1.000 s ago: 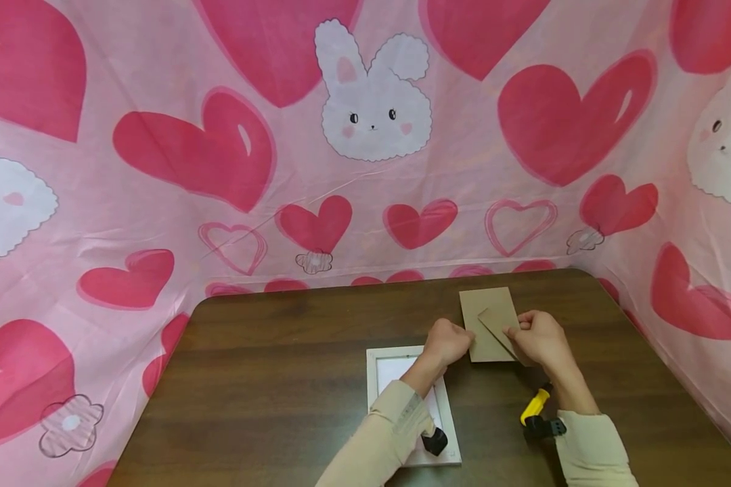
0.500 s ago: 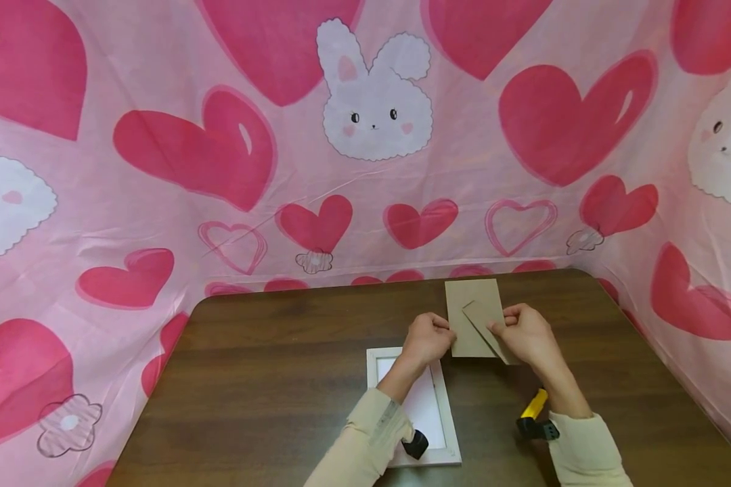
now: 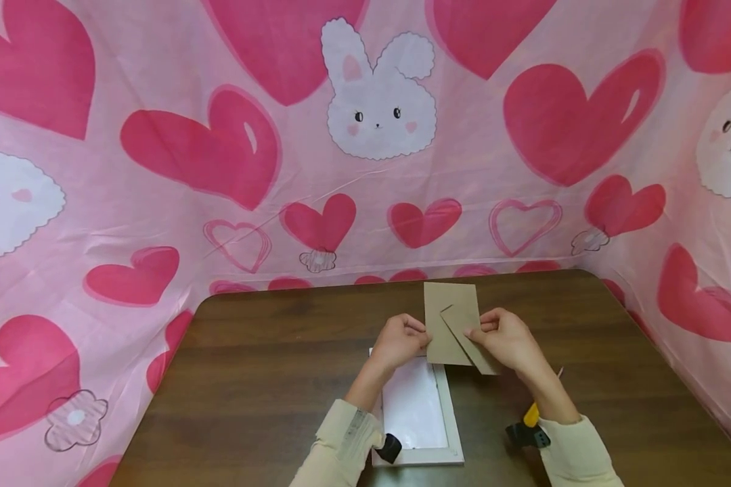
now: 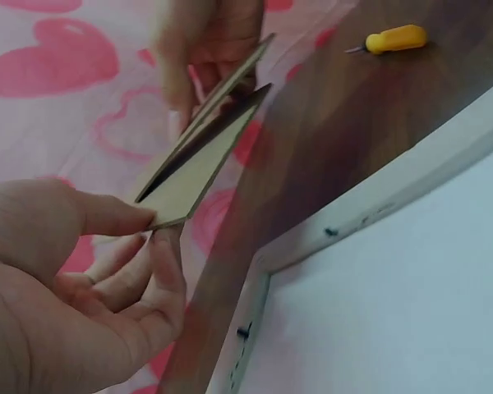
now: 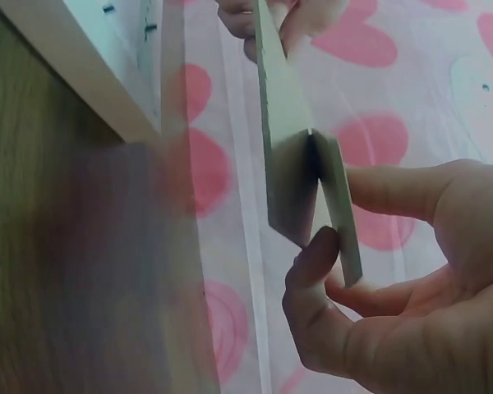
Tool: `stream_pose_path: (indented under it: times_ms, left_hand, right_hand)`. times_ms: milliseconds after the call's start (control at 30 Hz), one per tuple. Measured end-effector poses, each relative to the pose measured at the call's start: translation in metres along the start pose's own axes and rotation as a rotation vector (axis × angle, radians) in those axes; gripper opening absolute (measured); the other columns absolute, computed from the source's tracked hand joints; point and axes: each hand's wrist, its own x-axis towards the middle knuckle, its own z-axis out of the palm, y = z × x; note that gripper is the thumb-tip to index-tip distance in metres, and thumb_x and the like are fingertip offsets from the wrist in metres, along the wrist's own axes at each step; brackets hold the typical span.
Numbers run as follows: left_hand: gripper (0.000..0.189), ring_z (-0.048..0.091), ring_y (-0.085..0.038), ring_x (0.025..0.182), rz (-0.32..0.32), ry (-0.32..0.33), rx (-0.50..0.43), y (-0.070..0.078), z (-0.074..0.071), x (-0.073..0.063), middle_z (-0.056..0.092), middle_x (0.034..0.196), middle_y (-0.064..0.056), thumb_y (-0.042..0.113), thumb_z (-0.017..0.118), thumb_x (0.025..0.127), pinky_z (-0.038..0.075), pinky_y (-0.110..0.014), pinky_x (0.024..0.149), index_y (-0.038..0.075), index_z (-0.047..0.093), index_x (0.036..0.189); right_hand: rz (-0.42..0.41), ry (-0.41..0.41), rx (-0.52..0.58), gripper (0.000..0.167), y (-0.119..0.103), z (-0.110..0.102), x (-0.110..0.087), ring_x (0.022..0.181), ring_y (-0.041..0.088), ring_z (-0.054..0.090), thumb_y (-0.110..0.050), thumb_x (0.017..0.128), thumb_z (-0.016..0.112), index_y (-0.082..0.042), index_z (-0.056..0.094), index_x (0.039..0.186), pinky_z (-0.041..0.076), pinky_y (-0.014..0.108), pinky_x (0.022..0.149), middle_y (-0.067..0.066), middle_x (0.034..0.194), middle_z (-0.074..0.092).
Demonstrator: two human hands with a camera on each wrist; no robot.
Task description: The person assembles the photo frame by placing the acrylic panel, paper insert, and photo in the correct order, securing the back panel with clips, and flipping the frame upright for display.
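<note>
A brown picture-frame backing board [image 3: 441, 291] with a hinged easel leg [image 3: 480, 358] is held above the table. My left hand [image 3: 397, 341] pinches the board's left edge between thumb and fingers, at a corner in the left wrist view. At the other side my right hand [image 3: 512, 341] grips the leg, thumb on one face and fingers on the other in the right wrist view. The leg stands partly swung out from the board. Below lies a white picture frame [image 3: 455, 433], back up, with a pale sheet inside and small dark tabs along its inner edge.
A screwdriver [image 4: 398, 38] with a yellow handle lies on the wooden table [image 3: 268, 379], to the right of the frame; the right forearm partly covers it in the head view. A pink cloth [image 3: 365, 182] with hearts and rabbits hangs behind the table.
Both hands have carried the backing board leftward, from right of the frame to above its far end. Its leg remains swung out. The frame has stayed in place.
</note>
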Motion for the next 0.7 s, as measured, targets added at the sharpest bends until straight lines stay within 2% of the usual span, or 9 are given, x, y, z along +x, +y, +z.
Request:
stream_pose_path:
  times_ms: [100, 300, 500, 700]
  left_hand:
    - [0.019, 0.066, -0.013, 0.08, -0.02, -0.029, -0.026, -0.004, -0.009, -0.004, 0.077, 0.096, -0.015, 0.006, 0.072, 0.095, 0.061, -0.034, 0.082, -0.002, 0.064, 0.11]
    - [0.042, 0.07, -0.015, 0.085, -0.01, -0.068, 0.025, -0.013, -0.026, -0.013, 0.079, 0.1, -0.017, 0.005, 0.072, 0.095, 0.058, -0.032, 0.084, -0.002, 0.062, 0.135]
    - [0.043, 0.068, -0.013, 0.08, -0.013, -0.08, 0.018, -0.025, -0.043, -0.025, 0.079, 0.1, -0.018, 0.006, 0.072, 0.096, 0.056, -0.031, 0.078, 0.0, 0.061, 0.137]
    - [0.041, 0.066, -0.013, 0.077, -0.047, -0.081, -0.018, -0.036, -0.052, -0.035, 0.077, 0.093, -0.008, 0.007, 0.071, 0.097, 0.053, -0.03, 0.072, 0.002, 0.06, 0.137]
  right_hand:
    - [-0.015, -0.024, 0.009, 0.056, -0.002, 0.006, -0.002, 0.102, 0.031, 0.066, -0.037, 0.097, 0.075, 0.007, 0.059, 0.127, 0.057, 0.047, 0.088, 0.026, 0.119, 0.068]
    - [-0.024, -0.067, 0.025, 0.055, -0.003, 0.02, -0.003, 0.092, 0.025, 0.065, -0.039, 0.094, 0.078, 0.005, 0.06, 0.121, 0.055, 0.038, 0.079, 0.019, 0.108, 0.07]
    - [-0.066, -0.113, 0.068, 0.042, 0.0, 0.032, 0.0, 0.08, 0.02, 0.062, -0.036, 0.098, 0.075, 0.002, 0.064, 0.112, 0.051, 0.033, 0.069, 0.011, 0.092, 0.068]
    - [-0.094, -0.162, 0.111, 0.039, 0.002, 0.041, 0.003, 0.08, 0.02, 0.066, -0.034, 0.103, 0.068, 0.003, 0.065, 0.117, 0.055, 0.034, 0.071, 0.01, 0.091, 0.071]
